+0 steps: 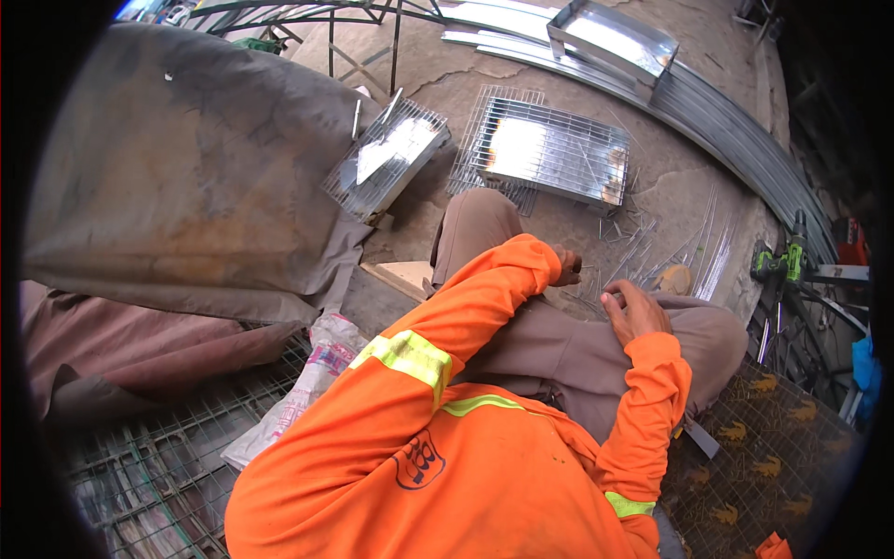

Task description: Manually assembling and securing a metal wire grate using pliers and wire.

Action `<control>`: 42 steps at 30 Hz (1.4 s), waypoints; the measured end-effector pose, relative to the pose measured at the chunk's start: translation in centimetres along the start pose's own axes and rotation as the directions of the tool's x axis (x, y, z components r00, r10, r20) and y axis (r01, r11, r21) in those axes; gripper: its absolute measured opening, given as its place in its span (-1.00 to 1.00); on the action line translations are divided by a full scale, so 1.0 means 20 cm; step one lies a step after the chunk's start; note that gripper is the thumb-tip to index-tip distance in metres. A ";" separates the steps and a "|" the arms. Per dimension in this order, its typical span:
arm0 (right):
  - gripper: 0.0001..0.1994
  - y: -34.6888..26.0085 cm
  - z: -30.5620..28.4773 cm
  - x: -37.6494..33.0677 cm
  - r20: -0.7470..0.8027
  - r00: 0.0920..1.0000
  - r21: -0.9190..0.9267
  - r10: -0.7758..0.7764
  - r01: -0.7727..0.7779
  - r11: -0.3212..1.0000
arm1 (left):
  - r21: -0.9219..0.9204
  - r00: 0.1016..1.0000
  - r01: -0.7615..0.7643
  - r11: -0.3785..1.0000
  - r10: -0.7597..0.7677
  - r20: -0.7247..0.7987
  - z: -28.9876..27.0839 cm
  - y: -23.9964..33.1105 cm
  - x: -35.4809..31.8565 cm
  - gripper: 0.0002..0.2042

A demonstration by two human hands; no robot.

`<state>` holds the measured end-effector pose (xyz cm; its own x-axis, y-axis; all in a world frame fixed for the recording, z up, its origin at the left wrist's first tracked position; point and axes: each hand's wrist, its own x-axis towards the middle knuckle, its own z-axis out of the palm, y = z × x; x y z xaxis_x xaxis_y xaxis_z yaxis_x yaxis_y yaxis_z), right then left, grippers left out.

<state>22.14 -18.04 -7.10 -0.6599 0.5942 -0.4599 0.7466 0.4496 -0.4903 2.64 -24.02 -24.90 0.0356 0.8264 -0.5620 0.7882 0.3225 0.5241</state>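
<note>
Resting on the concrete floor (684,154) beyond both hands, a box (557,154) is presenting a long rectangular form in smooth, mirror-bright sheet metal. A grid (596,140) of thin wire is covering its top, and brownish discoloration is marking its ends. A second grid (462,172) is lying partly beneath it, projecting at the left. Farther left, a smaller box (382,168) is carrying similar mesh, topped with a flat, bright piece. Thin, straight rods (638,244) are lying scattered nearer the legs. The left hand (566,265) is extending beside the raised knee (480,214), its fingers curling inward; whether they are gripping anything, one cannot tell. The right hand (640,312) is showing over the matte brown trousers (577,349), its thumb and fingers bending loosely and standing apart. A stained tarp (186,177) is draping in dull, wrinkled folds at left.
</note>
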 end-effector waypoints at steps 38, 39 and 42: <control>-0.74 -0.06 0.02 0.02 0.031 0.996 -0.030 0.080 -0.080 0.996 | 0.033 0.990 -0.015 0.999 0.011 0.138 -0.05 -0.01 -0.02 -0.52; -0.74 -0.06 0.02 0.01 0.025 0.996 -0.037 0.082 -0.081 0.996 | 0.031 0.991 -0.023 0.999 0.018 0.131 -0.06 0.02 -0.03 -0.52; -0.74 -0.02 0.02 0.00 -0.022 0.997 -0.035 0.068 -0.069 0.997 | 0.058 0.993 -0.027 0.998 0.020 0.119 -0.09 0.08 -0.04 -0.53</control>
<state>21.77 -18.56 -7.13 -0.6052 0.6379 -0.4762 0.7930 0.4304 -0.4313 2.81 -23.35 -22.52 0.1241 0.7715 -0.6240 0.8213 0.2731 0.5010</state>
